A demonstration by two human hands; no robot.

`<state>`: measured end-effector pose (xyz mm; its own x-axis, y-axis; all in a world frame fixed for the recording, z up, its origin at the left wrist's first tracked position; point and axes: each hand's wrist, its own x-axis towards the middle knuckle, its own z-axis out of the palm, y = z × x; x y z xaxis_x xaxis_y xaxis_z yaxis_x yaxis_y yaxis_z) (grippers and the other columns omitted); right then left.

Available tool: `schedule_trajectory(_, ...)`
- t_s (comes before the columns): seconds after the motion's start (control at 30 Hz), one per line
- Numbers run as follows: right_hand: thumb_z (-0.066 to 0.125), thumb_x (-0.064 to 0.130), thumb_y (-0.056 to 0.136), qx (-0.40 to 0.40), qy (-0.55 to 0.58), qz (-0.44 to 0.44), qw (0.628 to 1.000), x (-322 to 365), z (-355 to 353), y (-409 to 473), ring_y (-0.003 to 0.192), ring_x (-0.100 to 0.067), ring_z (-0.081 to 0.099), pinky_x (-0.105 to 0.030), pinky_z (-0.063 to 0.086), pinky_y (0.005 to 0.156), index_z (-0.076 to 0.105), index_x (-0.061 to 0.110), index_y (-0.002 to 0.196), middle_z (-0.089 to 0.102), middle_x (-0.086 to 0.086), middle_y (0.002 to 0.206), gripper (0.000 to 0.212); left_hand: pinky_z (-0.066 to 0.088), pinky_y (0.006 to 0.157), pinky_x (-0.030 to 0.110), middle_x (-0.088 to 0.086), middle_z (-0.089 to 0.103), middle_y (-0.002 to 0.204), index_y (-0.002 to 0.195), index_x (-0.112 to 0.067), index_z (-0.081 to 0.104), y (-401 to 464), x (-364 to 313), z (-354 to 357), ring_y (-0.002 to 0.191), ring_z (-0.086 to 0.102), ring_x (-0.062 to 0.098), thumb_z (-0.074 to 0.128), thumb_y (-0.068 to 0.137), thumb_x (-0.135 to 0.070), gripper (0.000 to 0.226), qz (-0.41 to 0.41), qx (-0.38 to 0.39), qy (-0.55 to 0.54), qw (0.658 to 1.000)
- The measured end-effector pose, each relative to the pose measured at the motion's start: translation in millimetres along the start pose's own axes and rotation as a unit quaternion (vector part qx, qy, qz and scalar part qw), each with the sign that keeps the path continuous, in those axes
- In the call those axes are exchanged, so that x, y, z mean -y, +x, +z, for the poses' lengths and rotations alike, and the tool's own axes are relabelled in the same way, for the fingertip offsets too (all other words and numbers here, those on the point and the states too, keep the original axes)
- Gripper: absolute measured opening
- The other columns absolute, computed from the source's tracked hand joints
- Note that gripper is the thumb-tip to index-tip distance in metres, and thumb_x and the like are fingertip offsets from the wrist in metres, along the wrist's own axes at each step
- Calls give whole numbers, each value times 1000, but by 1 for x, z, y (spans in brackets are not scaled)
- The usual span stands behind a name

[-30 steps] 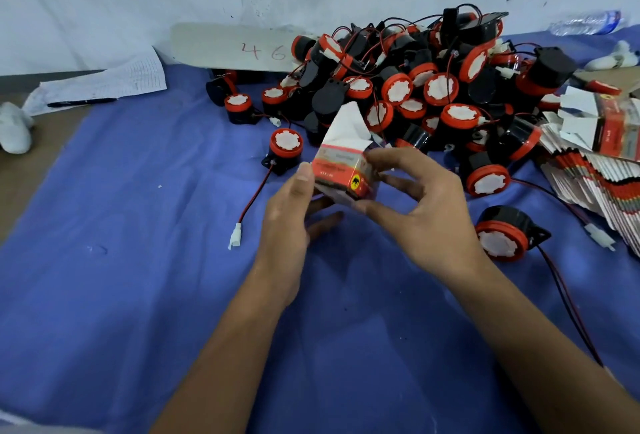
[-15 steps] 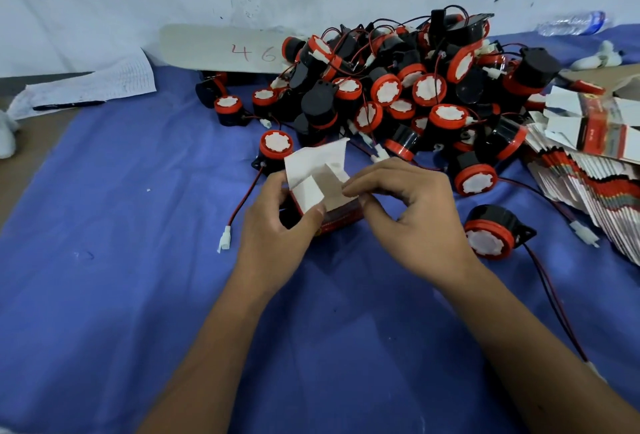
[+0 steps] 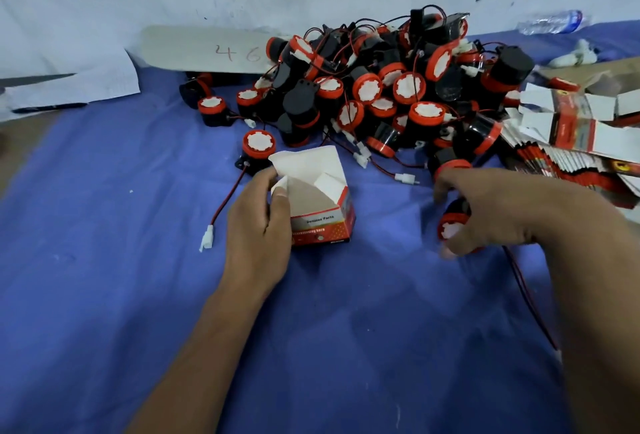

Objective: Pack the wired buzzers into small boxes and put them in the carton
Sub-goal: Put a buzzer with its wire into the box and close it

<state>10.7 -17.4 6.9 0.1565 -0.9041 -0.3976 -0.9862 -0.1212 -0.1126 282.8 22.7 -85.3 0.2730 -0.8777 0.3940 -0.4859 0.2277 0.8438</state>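
Roughly: loose buzzer (image 3: 258, 146) at 11 o'clock of the box, its red-black lead (image 3: 227, 199) trailing down to a white plug (image 3: 207, 242) just left of the left hand (image 3: 258, 226). Left hand grips the small box (image 3: 320, 208) by its left wall, thumb at the open mouth; box stands on the blue cloth (image 3: 104, 295), flaps up, nothing visible inside. Risk: one-sided grip, box likely tips or crushes when a buzzer gets pushed in. Buzzer pile (image 3: 381, 87) at 1 o'clock, wires tangled, so a pull could drag neighbours along. Right hand (image 3: 502, 215), fingers curled around a buzzer (image 3: 453, 222) at 3 o'clock of the box; grip looks partial, blurred. Its wire (image 3: 530, 302) runs under the wrist and could snag. Flat box blanks (image 3: 571, 143) at far right. Carton not identifiable.
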Motion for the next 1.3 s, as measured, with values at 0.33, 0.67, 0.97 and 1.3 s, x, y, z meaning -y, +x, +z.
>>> schedule_trajectory(0.33, 83, 28, 77, -129, 485, -265, 823, 39, 18, 15, 95, -13, 75, -23, 59, 81, 70, 21, 115, 78, 2, 101, 41, 39, 72, 6, -13, 59, 102, 112, -24, 53, -2, -3, 1, 96, 56, -1, 37, 102, -33, 21, 46, -38, 113, 992)
schedule_trajectory(0.67, 68, 18, 94, 54, 657, -413, 628, 99, 55, 8, 111, -52, 62, -65, 53, 96, 51, 1, 122, 62, -21, 118, 37, 60, 80, 35, 15, 72, 110, 103, -6, 75, -13, -6, 14, 100, 70, 24, 71, 89, -27, 26, -38, 11, -171, 985)
schedule_trajectory(0.97, 71, 27, 96, -172, 576, -351, 718, 94, 50, 16, 95, -14, 66, -33, 59, 81, 61, 20, 116, 65, 5, 102, 23, 53, 60, 38, -11, 65, 89, 109, -22, 52, -7, -2, 11, 77, 64, 9, 35, 104, -39, 25, 28, -13, 55, 998)
schedule_trajectory(1.3, 67, 28, 97, -228, 286, -331, 870, 89, 56, 19, 120, -11, 45, -12, 42, 96, 35, 23, 152, 39, 3, 129, 64, 55, 65, 34, -13, 68, 92, 110, -27, 50, -9, -7, 13, 82, 67, 8, 49, 107, -32, 6, 41, 30, -18, 999)
